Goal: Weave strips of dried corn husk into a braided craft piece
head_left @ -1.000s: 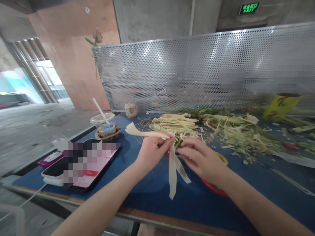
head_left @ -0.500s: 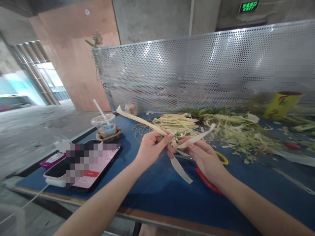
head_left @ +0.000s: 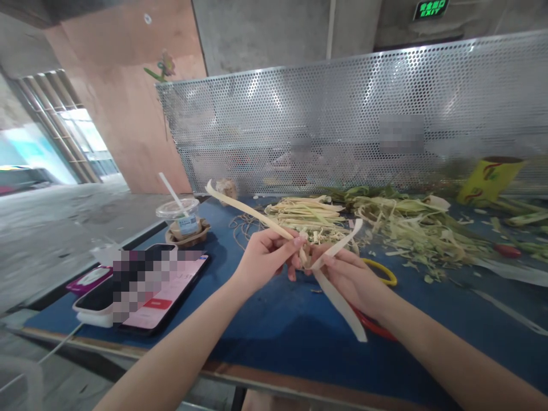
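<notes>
Compared with half a second ago, the hanging husk tail (head_left: pixel 340 305) now reaches further out, pointing between 4 and 5 o'clock from the hands, and the short husk strip (head_left: pixel 342 244) at 2 o'clock is a bit lower. The scissor blades are also hidden now. Left hand (head_left: pixel 263 260) has the long husk strip (head_left: pixel 246 211) pinched, loose end off at 10. Right hand (head_left: pixel 349 277) grips the short one between thumb and fingers. They're working right next to each other, over the middle of the blue worktop (head_left: pixel 257 348); can't tell if they actually touch, or whether those two right-side pieces are one folded strip. Scissors (head_left: pixel 377 329) poke out around 4, partly under the right hand. Pale stalk bundle (head_left: pixel 306 210) at 12, shredded husk pile (head_left: pixel 417 231) towards 3, lidded cup (head_left: pixel 187 224) between 9 and 10.
</notes>
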Tool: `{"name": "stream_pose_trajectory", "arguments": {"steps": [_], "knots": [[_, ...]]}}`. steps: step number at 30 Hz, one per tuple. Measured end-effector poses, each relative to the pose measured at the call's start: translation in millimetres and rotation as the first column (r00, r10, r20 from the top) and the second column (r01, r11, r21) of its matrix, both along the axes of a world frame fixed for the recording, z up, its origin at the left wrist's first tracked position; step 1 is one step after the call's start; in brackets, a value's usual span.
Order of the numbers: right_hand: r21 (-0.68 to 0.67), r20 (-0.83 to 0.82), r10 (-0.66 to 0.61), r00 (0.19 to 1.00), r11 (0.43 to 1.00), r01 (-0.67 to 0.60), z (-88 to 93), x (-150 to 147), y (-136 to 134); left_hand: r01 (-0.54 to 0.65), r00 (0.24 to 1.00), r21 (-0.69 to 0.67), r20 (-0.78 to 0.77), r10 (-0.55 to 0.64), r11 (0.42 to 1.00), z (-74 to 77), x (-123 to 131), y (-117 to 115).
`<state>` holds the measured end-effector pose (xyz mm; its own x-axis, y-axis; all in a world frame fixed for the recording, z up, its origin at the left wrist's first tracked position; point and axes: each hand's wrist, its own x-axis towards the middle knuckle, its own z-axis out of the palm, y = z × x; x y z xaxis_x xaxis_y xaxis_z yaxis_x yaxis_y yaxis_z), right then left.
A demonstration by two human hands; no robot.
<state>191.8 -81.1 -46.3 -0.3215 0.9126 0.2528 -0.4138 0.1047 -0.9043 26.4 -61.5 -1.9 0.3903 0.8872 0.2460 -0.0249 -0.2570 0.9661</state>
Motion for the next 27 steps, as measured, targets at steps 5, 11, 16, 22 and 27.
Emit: {"name": "stream_pose_trajectory", "arguments": {"steps": [5, 11, 16, 22, 27], "knots": [[0.072, 0.247, -0.221, 0.944, 0.975, 0.209, 6.8, 12, 1, -0.136, 0.989, 0.108, -0.048, 0.142, 0.985, -5.7, -1, 1], [0.326, 0.426, -0.425, 0.799, 0.896, 0.303, 18.9, 16, -1, -0.219, 0.962, 0.195, -0.123, 0.246, 0.956, -11.7, 4, 0], [0.466, 0.455, -0.474, 0.754, 0.848, 0.252, 19.2, 19, 0, -0.145, 0.987, -0.094, -0.089, 0.137, 0.985, -13.7, 7, 4], [0.479, 0.494, -0.458, 0.739, 0.853, 0.207, 23.1, 21, -2, -0.049, 0.998, -0.266, 0.033, 0.060, 0.963, -17.6, 8, 7], [0.447, 0.561, -0.452, 0.694, 0.870, 0.206, 27.4, 24, -5, 0.025, 0.999, -0.344, 0.027, -0.017, 0.939, -19.3, 10, 8]]}}
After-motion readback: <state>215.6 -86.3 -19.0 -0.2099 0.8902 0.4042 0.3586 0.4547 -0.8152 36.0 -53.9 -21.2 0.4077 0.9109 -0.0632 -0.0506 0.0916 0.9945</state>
